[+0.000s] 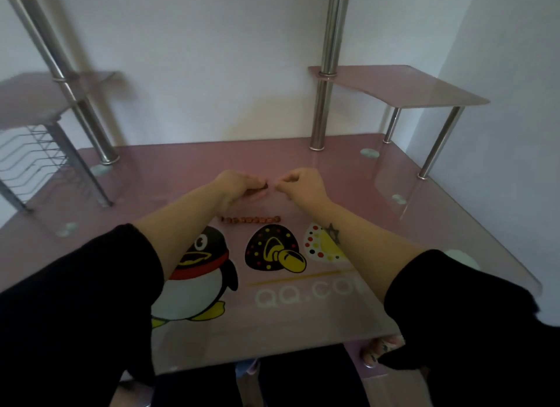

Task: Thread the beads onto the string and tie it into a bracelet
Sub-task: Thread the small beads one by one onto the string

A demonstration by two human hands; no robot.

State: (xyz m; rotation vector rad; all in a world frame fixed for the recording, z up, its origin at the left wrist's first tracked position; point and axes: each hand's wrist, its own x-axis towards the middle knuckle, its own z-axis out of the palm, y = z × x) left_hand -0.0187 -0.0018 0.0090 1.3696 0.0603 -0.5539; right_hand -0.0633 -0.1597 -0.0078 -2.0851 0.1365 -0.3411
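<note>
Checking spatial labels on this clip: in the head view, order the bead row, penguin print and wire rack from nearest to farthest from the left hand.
1. The bead row: on the table, just person-side of the left hand.
2. The penguin print: farther toward the person, left of centre.
3. The wire rack: far left, under the shelf.

The surface (169, 164) is glossy pink, and so is the shelf (403, 86). The beads (251, 219) lying in a row are reddish-brown, same as the bead (265, 184) pinched in my left grip (239, 183). My sleeves (75, 300) are black. Printed on the pink: a black-and-white penguin (197, 279) with red scarf and yellow feet, a dark egg (266, 249) dotted yellow and red, a pale egg (321, 243) dotted red and black, and white lettering (303, 294).
</note>
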